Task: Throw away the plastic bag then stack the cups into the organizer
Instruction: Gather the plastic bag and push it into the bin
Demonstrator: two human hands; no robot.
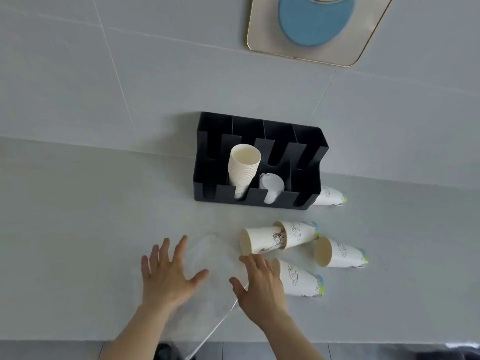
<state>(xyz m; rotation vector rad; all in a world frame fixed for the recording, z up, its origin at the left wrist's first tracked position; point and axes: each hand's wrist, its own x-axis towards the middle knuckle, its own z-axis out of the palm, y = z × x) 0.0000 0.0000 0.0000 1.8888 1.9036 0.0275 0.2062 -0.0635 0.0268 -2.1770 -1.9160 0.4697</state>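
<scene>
The grey countertop (78, 229) fills most of the view and runs back to a tiled wall, where a gold-rimmed mirror (262, 45) hangs at the upper right. Against the wall stands the black cup organizer (306, 162), split into slotted compartments: a nested stack of paper cups (242, 167) leans in one, and some white plastic lids (271, 187) sit in the next to the right.

The clear plastic bag (207, 258) lies flat on the counter at the near edge, reaching from beside the loose cups down over the front lip. It is very hard to make out; only its creases and one bright edge show. The left hand (166, 276) is spread open above or on its left part, and the right hand (259, 287) is open at its right side, fingers splayed; neither is closed on anything. The first step, binning the bag, seems only to be starting. The next move calls for gathering the thin film into a grasp without sweeping the cups.

Five printed paper cups lie on their sides: two partly nested (280, 237), one (340, 253) to their right, one (304, 280) touching the right hand's far side, one (330, 196) at the organizer's right end. Their ink drawings and lettering are too small to read.
</scene>
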